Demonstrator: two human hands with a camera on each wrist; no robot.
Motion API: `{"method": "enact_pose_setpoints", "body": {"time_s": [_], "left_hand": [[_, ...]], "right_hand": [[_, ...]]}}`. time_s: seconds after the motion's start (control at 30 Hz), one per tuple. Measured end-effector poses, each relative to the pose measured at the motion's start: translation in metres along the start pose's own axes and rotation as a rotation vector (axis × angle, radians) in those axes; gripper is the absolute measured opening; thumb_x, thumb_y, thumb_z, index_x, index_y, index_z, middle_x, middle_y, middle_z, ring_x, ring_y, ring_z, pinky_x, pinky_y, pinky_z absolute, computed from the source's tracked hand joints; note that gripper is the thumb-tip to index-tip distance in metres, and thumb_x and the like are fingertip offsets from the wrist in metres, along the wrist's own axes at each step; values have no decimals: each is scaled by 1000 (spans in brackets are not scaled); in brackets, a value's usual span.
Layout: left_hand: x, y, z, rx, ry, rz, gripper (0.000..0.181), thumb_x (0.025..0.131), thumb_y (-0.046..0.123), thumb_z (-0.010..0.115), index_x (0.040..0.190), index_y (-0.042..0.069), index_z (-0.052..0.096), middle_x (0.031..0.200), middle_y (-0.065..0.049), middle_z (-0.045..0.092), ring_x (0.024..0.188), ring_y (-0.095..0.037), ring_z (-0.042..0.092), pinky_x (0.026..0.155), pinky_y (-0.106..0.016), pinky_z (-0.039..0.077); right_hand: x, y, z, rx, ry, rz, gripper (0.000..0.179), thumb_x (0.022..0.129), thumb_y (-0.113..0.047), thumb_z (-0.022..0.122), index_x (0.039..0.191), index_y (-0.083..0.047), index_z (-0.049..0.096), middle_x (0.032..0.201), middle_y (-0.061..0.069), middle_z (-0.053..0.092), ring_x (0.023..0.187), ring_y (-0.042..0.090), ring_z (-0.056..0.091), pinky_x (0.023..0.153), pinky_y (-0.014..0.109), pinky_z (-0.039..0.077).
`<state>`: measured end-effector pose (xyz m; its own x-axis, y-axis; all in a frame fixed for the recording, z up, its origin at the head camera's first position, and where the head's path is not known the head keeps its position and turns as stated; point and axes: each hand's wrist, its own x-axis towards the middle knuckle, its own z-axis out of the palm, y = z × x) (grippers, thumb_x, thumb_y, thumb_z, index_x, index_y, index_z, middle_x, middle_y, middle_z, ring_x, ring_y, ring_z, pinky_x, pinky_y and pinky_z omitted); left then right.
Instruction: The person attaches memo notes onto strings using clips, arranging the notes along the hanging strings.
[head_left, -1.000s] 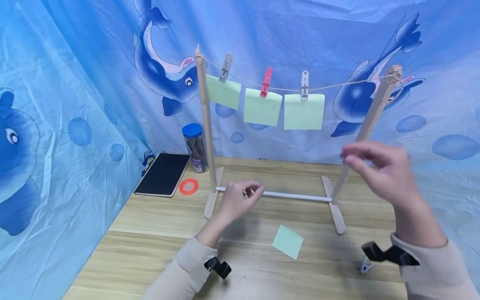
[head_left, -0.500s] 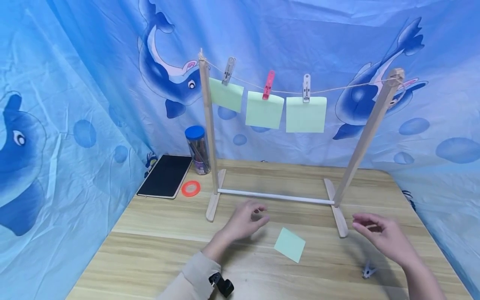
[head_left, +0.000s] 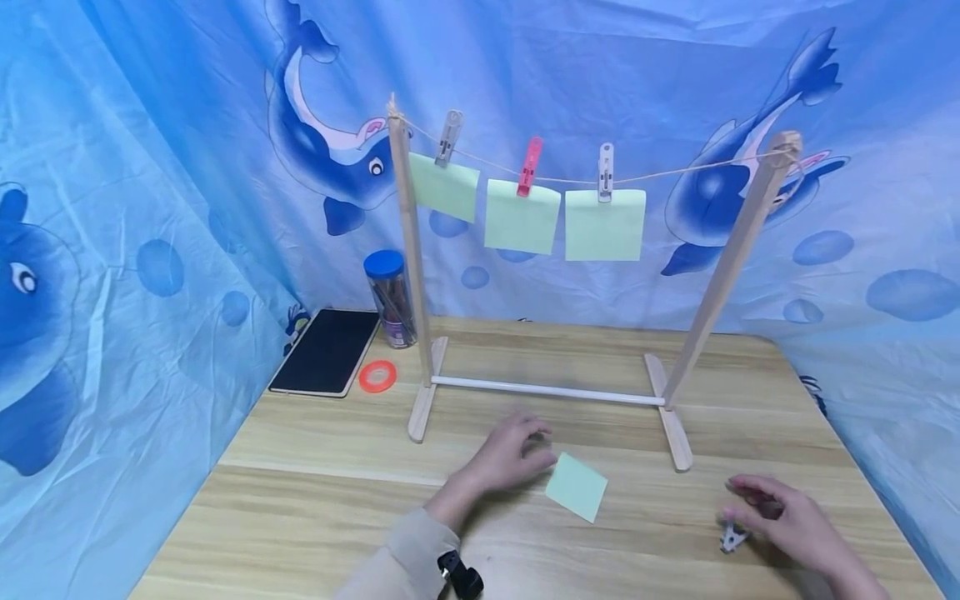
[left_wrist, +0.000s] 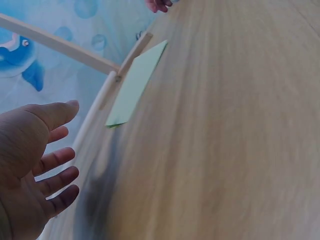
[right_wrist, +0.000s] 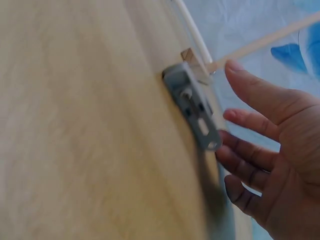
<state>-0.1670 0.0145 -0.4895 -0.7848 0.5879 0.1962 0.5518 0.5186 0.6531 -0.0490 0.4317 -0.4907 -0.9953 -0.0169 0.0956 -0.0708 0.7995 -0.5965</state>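
My left hand (head_left: 513, 454) hovers just left of a green sticky note (head_left: 576, 488) on the table, its fingers loosely spread and holding nothing. In the left wrist view a gap shows between that hand (left_wrist: 35, 165) and the note (left_wrist: 137, 82). On the right, my right hand (head_left: 787, 521) is beside a grey clothespin (head_left: 732, 537) lying on the table. The right wrist view shows the thumb and fingers apart around the clothespin's (right_wrist: 192, 105) handle end; whether a fingertip touches it I cannot tell.
Behind the hands stands a wooden frame (head_left: 720, 292) with a white crossbar (head_left: 547, 390). Along its string (head_left: 675, 171) hang three green notes under clothespins, one red (head_left: 529, 167). At left are a black notebook (head_left: 326, 352), orange tape roll (head_left: 377, 376) and blue-lidded jar (head_left: 390, 298).
My right hand has come down from beside the frame's right post to the clothespin on the table. The left hand has moved down and right toward the green note.
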Motion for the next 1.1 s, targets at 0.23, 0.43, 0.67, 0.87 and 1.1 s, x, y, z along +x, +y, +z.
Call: {"method": "enact_pose_setpoints", "body": {"time_s": [0.23,0.43,0.67,0.87,1.1], "left_hand": [[3,3,20,158,-67,-27,56,90,45,74,135,13,63,143,-7,54,134,-27,47,112,-46,37],[6,0,29,282,-98,-27,64,84,55,77,135,19,64,141,0,52,132,-21,45,110,-43,38],[8,-1,24,203,-38,-61,35,83,43,83,106,21,69,129,0,59,124,-22,52,106,-41,42],[6,-9,23,-46,84,-115,26,79,16,87,93,14,65,89,4,61,84,-9,55,79,-26,49],[4,-15,22,-245,163,-192,30,83,0,81,108,2,67,88,2,68,74,-4,57,70,-21,51]], "right_hand": [[-8,13,5,92,-62,-63,43,80,-15,87,118,-4,71,110,-11,67,93,-5,57,70,20,50],[-11,14,11,75,17,-119,32,81,-11,85,111,-9,75,105,-15,67,90,-7,59,68,17,51],[-10,14,9,145,-16,-136,41,78,-7,86,116,-2,71,110,-13,67,96,-8,59,74,12,50],[-12,15,9,118,-14,-116,33,79,-3,84,110,-1,73,105,-5,69,86,-3,62,68,17,53],[-11,11,13,77,31,-33,31,75,-2,87,102,-3,72,89,-7,68,72,-1,58,59,20,51]]}}
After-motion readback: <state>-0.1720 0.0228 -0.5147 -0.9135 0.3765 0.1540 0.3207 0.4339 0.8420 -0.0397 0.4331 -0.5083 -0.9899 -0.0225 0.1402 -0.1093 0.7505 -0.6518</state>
